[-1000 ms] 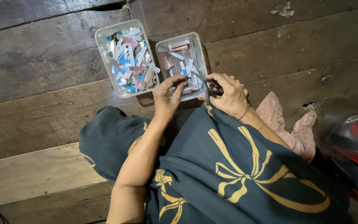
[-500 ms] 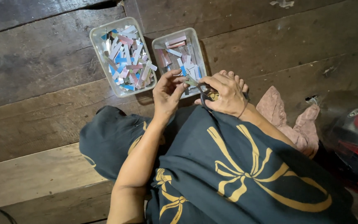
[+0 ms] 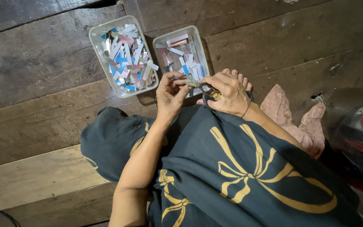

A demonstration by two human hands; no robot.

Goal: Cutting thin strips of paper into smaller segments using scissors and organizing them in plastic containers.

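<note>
Both hands meet over your lap: left hand [image 3: 171,94] pinches a small paper strip [image 3: 192,84] w/ thumb + fingers, right hand [image 3: 227,92] is curled around scissors [image 3: 209,98]. Just past them, two clear trays [image 3: 124,90] of cut strips on the wood floor [image 3: 43,63].

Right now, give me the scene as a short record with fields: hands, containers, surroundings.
left hand: pinches a small strip with the fingertips
right hand: grips dark-handled scissors, blades at the strip
left tub: clear plastic, heaped with pink, blue and white strips
right tub: clear plastic, fewer strips, beside the hands
floor: dark wooden planks
other: pink cloth; helmet at right edge
</note>
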